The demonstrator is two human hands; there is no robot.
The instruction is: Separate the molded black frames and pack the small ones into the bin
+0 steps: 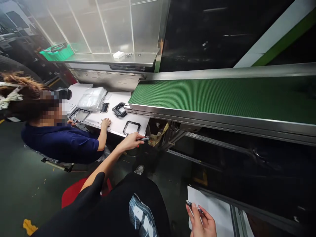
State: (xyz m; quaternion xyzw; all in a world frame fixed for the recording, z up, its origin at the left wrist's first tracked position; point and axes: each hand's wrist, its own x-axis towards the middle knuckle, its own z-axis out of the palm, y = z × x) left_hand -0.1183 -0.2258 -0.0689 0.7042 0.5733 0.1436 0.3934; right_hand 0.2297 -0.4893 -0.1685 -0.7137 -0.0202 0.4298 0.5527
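My left hand [131, 141] reaches out by the front edge of the white worktable [111, 98]. Its fingers are closed on a dark, flat, slim object [145, 138], whose kind I cannot make out. Just behind that hand, a black rectangular frame [131, 128] lies on the tabletop. At the lower right, my right hand [201, 221] is closed around a thin dark tool with a shiny metal tip [188, 202]; most of it is hidden by the fingers. Under and beside this hand is a white sheet [214, 205].
A co-worker [64, 141] in dark blue sits left, one hand on the table and a black frame [80, 115] nearby. More black frames [119, 109], a phone [105, 107] and plastic bags [92, 98] lie there. A green conveyor belt [209, 97] runs right; a red stool [72, 192] stands below.
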